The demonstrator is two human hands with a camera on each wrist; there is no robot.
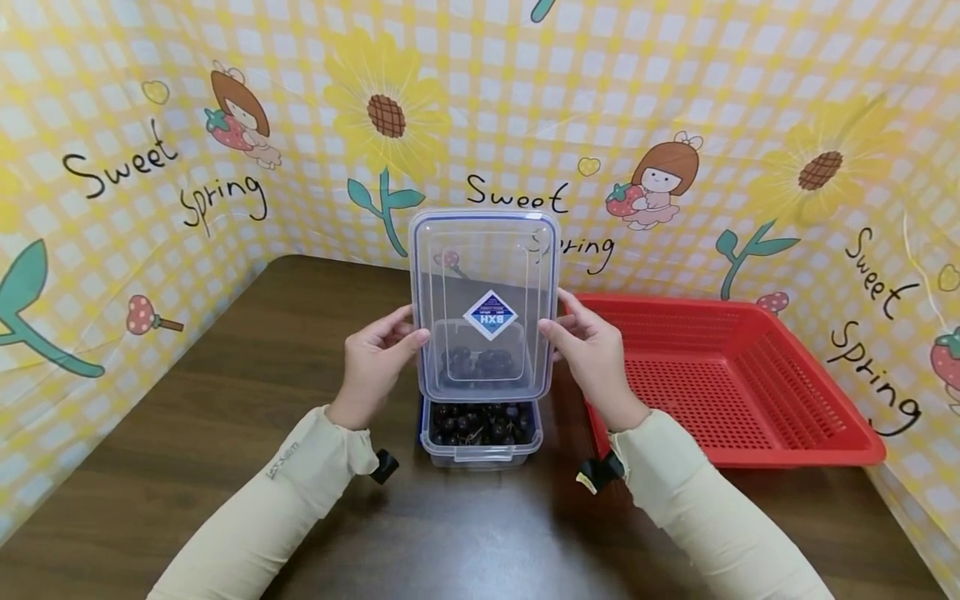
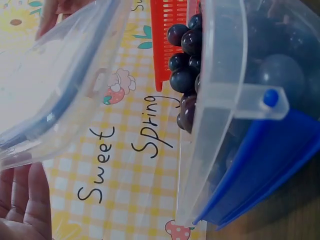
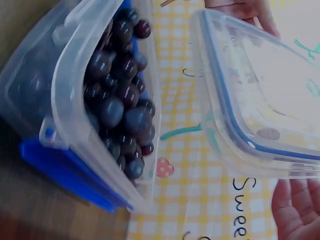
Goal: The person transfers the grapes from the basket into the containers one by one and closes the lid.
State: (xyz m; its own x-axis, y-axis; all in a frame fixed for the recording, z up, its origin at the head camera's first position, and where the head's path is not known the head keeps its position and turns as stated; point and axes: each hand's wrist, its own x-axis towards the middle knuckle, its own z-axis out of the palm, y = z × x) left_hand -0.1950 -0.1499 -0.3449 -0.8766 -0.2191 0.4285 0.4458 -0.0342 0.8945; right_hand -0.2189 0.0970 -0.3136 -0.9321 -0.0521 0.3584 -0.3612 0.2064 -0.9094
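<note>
A clear plastic lid [image 1: 487,250] with a blue seal and a diamond label is held tilted up above a food container [image 1: 480,455]. My left hand [image 1: 378,358] pinches its left edge between thumb and fingers, and my right hand [image 1: 592,354] pinches the right edge. Dark grapes [image 1: 480,423] fill the container, which stands on the table. In the left wrist view, a blue side clip [image 2: 265,170] hangs down from the container's rim. The right wrist view shows the grapes [image 3: 122,110] heaped near the rim, with the lid [image 3: 250,100] apart from it.
A red perforated basket [image 1: 697,392] sits to the right of the container, close to my right hand. The brown wooden table [image 1: 225,375] ends at a yellow checked cloth [image 1: 495,100] that hangs behind and at both sides.
</note>
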